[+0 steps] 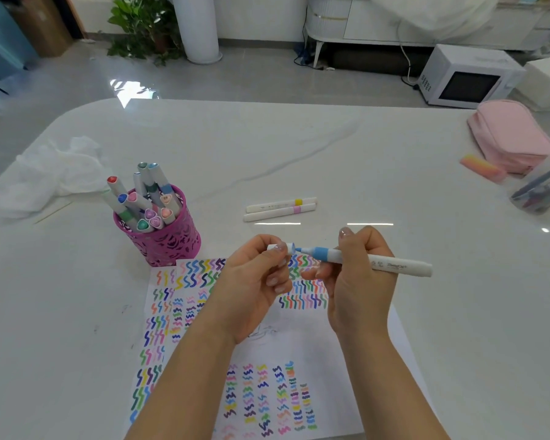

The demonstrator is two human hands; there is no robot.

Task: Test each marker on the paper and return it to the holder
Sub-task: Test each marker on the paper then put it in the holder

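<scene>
My right hand (359,281) grips a white marker with a blue collar (394,265), held level above the paper with its blue tip pointing left. My left hand (254,281) pinches the marker's white cap (278,248), which sits just off the tip. The paper (299,338) below is covered with coloured squiggles. A pink lattice holder (165,239) stands at the paper's far left corner with several markers in it. Two white markers, one with a yellow band (281,203) and one with a pink band (280,213), lie on the table beyond my hands.
A crumpled white cloth (45,176) lies at the left. A pink pouch (508,138) and a pink-orange eraser (481,166) are at the far right, beside a clear container of pens (543,185). A microwave (467,77) sits on the floor beyond the table.
</scene>
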